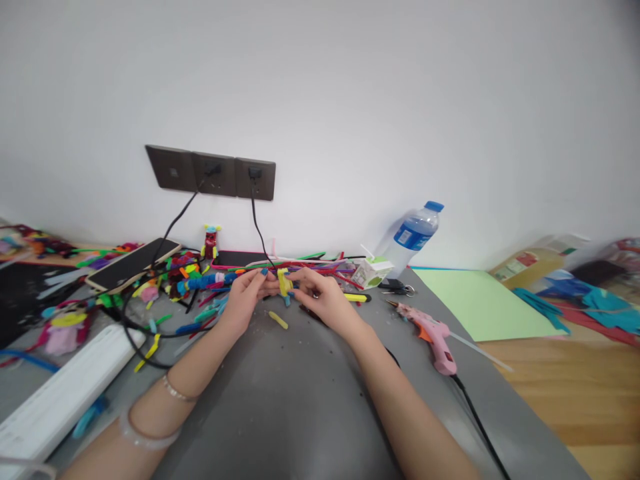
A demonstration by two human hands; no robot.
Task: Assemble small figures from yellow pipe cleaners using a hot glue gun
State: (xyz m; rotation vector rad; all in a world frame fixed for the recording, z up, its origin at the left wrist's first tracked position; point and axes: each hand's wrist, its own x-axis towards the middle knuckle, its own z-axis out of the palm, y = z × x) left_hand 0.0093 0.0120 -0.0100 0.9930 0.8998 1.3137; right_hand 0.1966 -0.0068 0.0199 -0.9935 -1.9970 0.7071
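Note:
Between my two hands, above the grey table (280, 407), is a small yellow pipe-cleaner figure (285, 283) with a bit of blue at its lower end. My left hand (249, 293) has its fingers closed at the figure's left side. From the right, my right hand (323, 297) pinches it between thumb and fingers. Just below them a short yellow pipe-cleaner piece (278, 320) lies on the table. Behind the hands spreads a heap of coloured pipe cleaners (320, 261). The fingers partly hide the figure.
At right lie a pink hot glue gun (435, 337) with a trailing cord, keys (399, 287) and a green sheet (485, 303). A tilted water bottle (413, 233) and drink carton (371, 271) stand by the wall. At left are a phone (133, 265), white power strip (65, 387) and black cables.

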